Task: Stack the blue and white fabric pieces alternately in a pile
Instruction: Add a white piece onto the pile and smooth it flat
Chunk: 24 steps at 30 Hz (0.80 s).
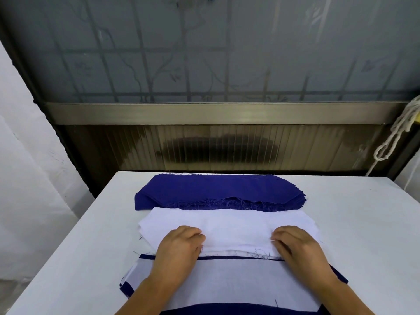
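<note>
Head view: on the table (363, 223) a blue stack (218, 192) lies farthest, a white stack (236, 226) just in front, the mixed pile (236, 283) nearest. The left hand (181, 244) and right hand (297, 244), well apart, curl their fingers on the white stack's near edge

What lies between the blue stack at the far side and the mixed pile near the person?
In the head view, the white stack lies between the blue stack and the mixed pile.
</note>
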Each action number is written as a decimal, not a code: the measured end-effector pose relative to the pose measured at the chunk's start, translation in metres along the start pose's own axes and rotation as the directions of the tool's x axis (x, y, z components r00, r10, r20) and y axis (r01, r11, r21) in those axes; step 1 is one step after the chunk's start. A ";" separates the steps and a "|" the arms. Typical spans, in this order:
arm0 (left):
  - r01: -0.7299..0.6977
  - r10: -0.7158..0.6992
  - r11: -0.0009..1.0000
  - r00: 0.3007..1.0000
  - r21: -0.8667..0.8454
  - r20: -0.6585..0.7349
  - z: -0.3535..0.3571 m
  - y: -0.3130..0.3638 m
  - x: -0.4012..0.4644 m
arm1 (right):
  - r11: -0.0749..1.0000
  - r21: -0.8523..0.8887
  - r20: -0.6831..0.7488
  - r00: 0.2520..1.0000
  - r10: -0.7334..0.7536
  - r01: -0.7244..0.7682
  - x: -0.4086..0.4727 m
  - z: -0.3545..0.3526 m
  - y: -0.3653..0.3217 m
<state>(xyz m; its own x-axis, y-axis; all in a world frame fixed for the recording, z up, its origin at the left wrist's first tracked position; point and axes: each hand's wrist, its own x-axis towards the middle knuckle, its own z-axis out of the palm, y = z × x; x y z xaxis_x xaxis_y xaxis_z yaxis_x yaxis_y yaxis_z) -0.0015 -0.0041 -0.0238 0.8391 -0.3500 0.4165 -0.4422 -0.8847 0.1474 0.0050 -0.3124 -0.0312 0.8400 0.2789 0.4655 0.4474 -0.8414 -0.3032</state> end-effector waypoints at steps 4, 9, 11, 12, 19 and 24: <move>0.031 -0.033 0.995 0.999 -0.092 -0.015 -0.005 -0.002 -0.002 | 0.992 0.099 0.012 0.997 0.073 -0.074 -0.001 -0.006 -0.001; 0.124 -0.110 0.979 0.990 -0.161 0.092 -0.013 -0.016 -0.003 | 0.976 0.177 0.051 0.991 0.122 -0.129 -0.002 -0.017 -0.004; 0.127 -0.114 0.975 0.990 -0.181 0.084 -0.021 -0.018 -0.006 | 0.981 0.163 0.017 0.994 0.103 -0.105 -0.002 -0.023 -0.010; 0.122 -0.112 0.976 0.992 -0.180 0.065 -0.026 -0.017 -0.007 | 0.983 0.159 0.003 0.996 0.095 -0.094 -0.003 -0.026 -0.013; 0.158 -0.081 0.920 0.972 -0.358 0.219 -0.066 -0.017 -0.027 | 0.980 0.200 0.080 0.997 0.006 -0.022 -0.022 -0.059 -0.031; 0.350 -0.075 0.837 0.835 -0.421 0.545 -0.084 -0.023 -0.034 | 0.965 0.179 0.380 0.918 0.113 -0.193 -0.028 -0.076 -0.029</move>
<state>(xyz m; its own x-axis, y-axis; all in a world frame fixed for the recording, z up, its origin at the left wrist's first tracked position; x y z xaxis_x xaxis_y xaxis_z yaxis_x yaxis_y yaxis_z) -0.0462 0.0536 0.0342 0.9067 -0.3933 -0.1525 -0.2093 -0.7333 0.6469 -0.0549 -0.3316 0.0274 0.9385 0.3366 0.0772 0.3244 -0.7828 -0.5311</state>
